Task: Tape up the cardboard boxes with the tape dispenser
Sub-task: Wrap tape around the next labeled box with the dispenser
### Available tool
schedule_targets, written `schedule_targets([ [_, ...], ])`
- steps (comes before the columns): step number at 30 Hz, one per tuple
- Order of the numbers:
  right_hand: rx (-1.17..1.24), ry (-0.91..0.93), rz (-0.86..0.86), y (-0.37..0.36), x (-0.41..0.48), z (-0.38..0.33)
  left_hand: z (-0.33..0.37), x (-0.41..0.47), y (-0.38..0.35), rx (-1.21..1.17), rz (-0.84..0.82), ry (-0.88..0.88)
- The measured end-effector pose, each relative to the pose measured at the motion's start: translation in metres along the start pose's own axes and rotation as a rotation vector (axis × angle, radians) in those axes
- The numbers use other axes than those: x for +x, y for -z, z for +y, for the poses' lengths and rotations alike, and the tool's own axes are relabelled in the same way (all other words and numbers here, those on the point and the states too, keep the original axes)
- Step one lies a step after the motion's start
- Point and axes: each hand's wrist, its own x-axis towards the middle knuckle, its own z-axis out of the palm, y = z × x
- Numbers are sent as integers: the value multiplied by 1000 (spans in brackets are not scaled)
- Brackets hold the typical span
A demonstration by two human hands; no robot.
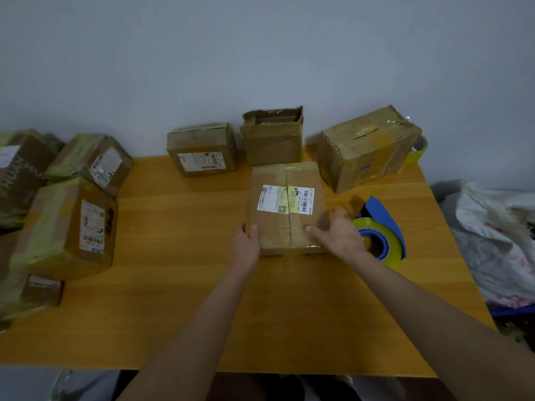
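Resting on the near end of the labelled box (286, 204) on the worktop (173, 256), the right hand (338, 233) has its grip spread. The left hand (246, 241) touches the box's near-left corner; whether its grip is closed I cannot tell. The tape dispenser (382, 230) lies just right of the box.

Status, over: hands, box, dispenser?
Left hand touches box near-left corner; right hand spread on its near-right edge. Box flat on table, label up. Tape dispenser beside right hand, not held. Nothing in the way.
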Motion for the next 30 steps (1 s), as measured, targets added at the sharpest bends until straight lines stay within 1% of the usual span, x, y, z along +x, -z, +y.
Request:
schedule_targets([
  [3, 157, -73, 3, 1, 1, -10, 10, 8, 10, -111, -44, 45],
  [6, 161, -140, -95, -3, -5, -18, 13, 9, 12, -156, -152, 116],
  [8, 215, -132, -92, -6, -13, -23, 14, 7, 18, -157, -167, 124],
  [12, 446, -68, -60, -7, -26, -43, 13, 6, 43, -222, -102, 76],
  [14, 591, -41, -115, -7, -33, -60, 16, 3, 64, -227, -43, 52],
  [16, 682, 0, -182, -12, -37, -78, 19, 1, 88, -199, 42, 12],
  [18, 705, 31, -232, -19, -38, -98, 24, -2, 115, -147, 128, -31],
  [21, 739, 86, -267, -31, -44, -133, 26, -7, 156, -83, 211, -86],
  [26, 782, 161, -321, -48, -55, -190, 20, -1, 213, 51, 331, -85],
  [30, 754, 174, -335, -73, -60, -222, -4, 14, 246, 123, 363, -41],
])
